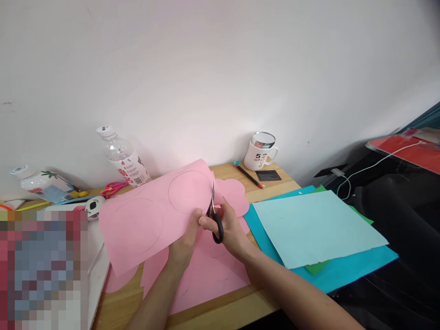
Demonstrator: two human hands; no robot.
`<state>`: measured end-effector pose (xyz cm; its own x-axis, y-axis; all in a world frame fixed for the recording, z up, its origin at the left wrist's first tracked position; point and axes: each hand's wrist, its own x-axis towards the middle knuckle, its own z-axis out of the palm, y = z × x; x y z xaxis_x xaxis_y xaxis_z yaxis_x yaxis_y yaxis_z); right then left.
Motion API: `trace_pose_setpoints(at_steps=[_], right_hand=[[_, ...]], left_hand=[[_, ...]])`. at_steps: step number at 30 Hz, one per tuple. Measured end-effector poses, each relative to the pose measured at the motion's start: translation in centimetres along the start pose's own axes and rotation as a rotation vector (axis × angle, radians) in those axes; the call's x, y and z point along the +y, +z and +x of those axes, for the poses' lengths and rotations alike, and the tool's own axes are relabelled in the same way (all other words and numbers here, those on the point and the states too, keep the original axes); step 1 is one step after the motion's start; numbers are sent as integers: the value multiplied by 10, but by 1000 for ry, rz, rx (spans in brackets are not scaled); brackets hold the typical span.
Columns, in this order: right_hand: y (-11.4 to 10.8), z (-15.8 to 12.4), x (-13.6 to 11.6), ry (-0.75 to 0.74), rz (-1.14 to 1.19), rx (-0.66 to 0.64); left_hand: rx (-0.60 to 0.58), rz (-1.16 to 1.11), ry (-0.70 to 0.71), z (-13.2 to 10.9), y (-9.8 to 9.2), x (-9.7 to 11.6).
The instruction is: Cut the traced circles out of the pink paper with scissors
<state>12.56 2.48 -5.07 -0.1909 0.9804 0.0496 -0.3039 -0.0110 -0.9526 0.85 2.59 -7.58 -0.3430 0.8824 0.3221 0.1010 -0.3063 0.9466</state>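
Note:
My left hand [185,240] grips the lower edge of a pink paper sheet [144,220] and holds it up off the wooden table [220,309]. Pencil circles are drawn on the sheet. My right hand [229,227] is closed on black-handled scissors [213,215], whose blades point up into the sheet's right edge beside one drawn circle. More pink paper pieces [206,270] lie flat under both hands.
A stack of light blue, teal and green paper [316,229] lies to the right. At the back stand a white mug [260,153], a pencil [249,176], two plastic bottles [123,158], pink scissors [115,187]. A blurred patch covers the lower left.

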Motion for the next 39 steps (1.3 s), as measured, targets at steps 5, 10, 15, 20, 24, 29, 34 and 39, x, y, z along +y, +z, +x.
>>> trace_pose_setpoints(at_steps=[5, 10, 15, 20, 24, 29, 34, 39], right_hand=[[0, 0, -1, 3, -43, 1], [-1, -1, -1, 15, -61, 27], [1, -1, -2, 54, -56, 30], [2, -2, 1, 58, -45, 23], [2, -2, 4, 78, -22, 17], [0, 0, 3, 65, 86, -1], [0, 1, 0, 65, 118, -9], [1, 0, -1, 62, 106, -6]], left_hand=[[-113, -63, 8, 1, 0, 8], [-290, -128, -15, 2, 0, 17], [-317, -228, -47, 3, 2, 20], [-236, -255, -51, 3, 3, 23], [-148, -146, -50, 2, 1, 22], [6, -124, -60, 2, -2, 10], [18, -76, -6, 4, -1, 9], [-45, -69, 44, 7, -1, 15]])
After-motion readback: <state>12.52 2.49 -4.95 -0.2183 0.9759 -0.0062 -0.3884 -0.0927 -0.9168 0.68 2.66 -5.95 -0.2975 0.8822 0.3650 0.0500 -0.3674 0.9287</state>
